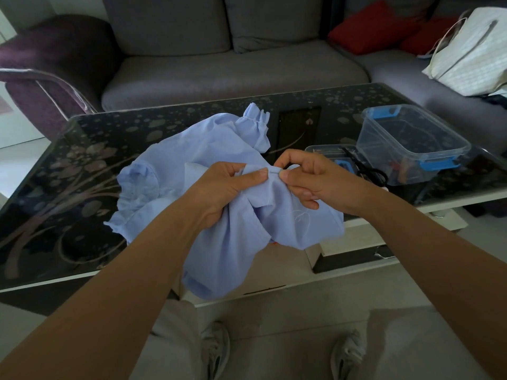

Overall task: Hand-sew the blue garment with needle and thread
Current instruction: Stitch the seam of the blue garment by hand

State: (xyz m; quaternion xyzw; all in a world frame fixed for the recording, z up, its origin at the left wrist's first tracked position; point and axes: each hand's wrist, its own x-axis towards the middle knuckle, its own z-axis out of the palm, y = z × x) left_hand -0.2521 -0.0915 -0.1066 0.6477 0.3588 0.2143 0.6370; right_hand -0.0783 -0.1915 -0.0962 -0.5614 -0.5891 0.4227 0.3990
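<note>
Left grip (pixel 225 185) is clamped on the crumpled light-blue cotton garment (pixel 219 149), thumb on top, pressing a fold against my fingers. Right grip (pixel 310 179) is closed in a pinch at the same fold, thumb and forefinger tips together right beside my left thumb. A fine pale line (pixel 264 169) runs between the two thumbs across the fabric; needle or thread, can't tell which.

The garment is held up just above the near edge of the dark glass-topped table with floral pattern (pixel 82 160). Its far part with ruffled cuffs lies on the table, and its near part hangs down off the edge toward my knees.

On the table to the right is a clear plastic box with blue clips (pixel 411 144). A pair of black scissors (pixel 370 171) lies just left of the box, partly hidden behind my right grip.

Behind the table is a grey fabric sofa (pixel 219 64), with red cushions (pixel 370 26) and a white bag (pixel 472 50) on its right section. My grey shoes (pixel 216 349) are on the floor below.
</note>
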